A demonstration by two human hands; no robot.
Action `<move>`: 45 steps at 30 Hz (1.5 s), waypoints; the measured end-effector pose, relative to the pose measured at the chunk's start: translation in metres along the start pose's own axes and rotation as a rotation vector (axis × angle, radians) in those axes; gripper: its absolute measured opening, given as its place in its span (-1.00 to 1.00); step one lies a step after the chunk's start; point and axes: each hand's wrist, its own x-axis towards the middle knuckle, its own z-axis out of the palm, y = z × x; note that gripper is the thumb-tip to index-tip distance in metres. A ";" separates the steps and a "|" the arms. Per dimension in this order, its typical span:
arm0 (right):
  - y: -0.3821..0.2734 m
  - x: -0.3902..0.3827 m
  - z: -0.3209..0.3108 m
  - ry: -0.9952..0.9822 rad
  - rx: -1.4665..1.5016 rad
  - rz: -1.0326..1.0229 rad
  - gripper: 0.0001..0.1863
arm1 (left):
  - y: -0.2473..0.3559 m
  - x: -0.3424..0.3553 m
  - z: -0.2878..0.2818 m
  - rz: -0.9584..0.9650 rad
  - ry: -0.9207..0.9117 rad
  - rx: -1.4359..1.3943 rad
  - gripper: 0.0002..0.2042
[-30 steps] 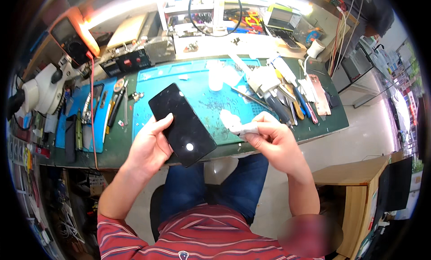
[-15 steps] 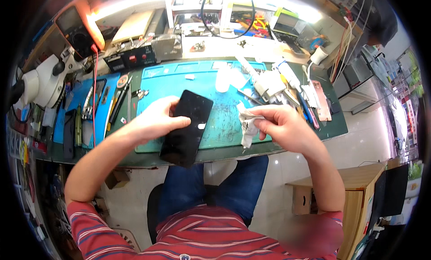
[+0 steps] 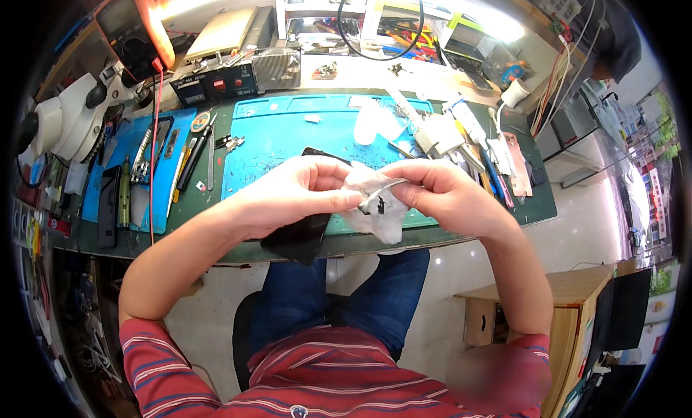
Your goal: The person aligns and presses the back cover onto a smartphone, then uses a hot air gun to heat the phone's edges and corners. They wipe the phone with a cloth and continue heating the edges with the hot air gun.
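Between my two hands a crumpled white tissue (image 3: 384,227) with dark smudges is spread out above the front of the blue mat. My left hand (image 3: 288,194) pinches its left edge between thumb and fingers. On the other side, my right hand (image 3: 458,201) grips the tissue's upper right part with thumb and forefinger. Under my left hand lies a black smartphone (image 3: 295,239), its glossy screen up, tilted across the mat's front edge. My hand and the tissue cover most of its middle and upper part.
The blue work mat (image 3: 270,140) bears a white translucent cup (image 3: 365,126). Tools and a white tube (image 3: 467,122) crowd its right side. At left are a microscope (image 3: 61,122), an orange multimeter (image 3: 130,36) with a red lead, and a black power supply (image 3: 216,85).
My left hand has let go of the phone and taken hold of the tissue. My right hand has moved left with the tissue, which is now opened wider. The phone now lies beneath.
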 end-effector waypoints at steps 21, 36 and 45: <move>0.022 -0.009 0.000 0.334 -0.246 -0.247 -0.73 | 0.010 0.005 0.003 0.285 0.235 0.447 -0.80; 0.016 0.027 0.030 0.245 -0.552 -0.001 -0.76 | 0.018 -0.025 -0.020 0.138 0.311 1.235 -0.85; 0.033 -0.062 0.003 0.348 -0.379 -0.007 -0.89 | 0.010 -0.010 -0.010 -0.322 0.335 1.415 -0.35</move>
